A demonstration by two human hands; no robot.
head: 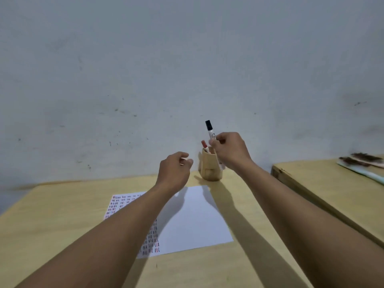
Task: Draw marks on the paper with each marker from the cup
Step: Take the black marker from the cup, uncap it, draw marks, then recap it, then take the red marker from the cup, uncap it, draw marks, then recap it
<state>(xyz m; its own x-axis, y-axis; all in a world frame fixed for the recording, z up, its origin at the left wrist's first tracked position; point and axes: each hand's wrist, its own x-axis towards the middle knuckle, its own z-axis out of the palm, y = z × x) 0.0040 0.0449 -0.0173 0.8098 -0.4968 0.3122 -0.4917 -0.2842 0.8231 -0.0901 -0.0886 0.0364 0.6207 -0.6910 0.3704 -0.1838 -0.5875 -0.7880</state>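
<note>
A wooden cup [209, 167] stands at the far edge of the table, just beyond the white paper [193, 221]. A red-capped marker [204, 145] sticks up out of the cup. My right hand [230, 150] is over the cup, pinching a white marker with a black cap [209, 127], cap end up. My left hand [174, 171] hovers left of the cup, fingers loosely curled, holding nothing. The left part of the paper bears rows of small red and dark marks; my left forearm covers some of them.
The yellow wooden table [62, 215] ends against a grey wall. A second table [324, 183] stands to the right, separated by a gap, with a flat pale object [361, 165] topped with dark patches on it.
</note>
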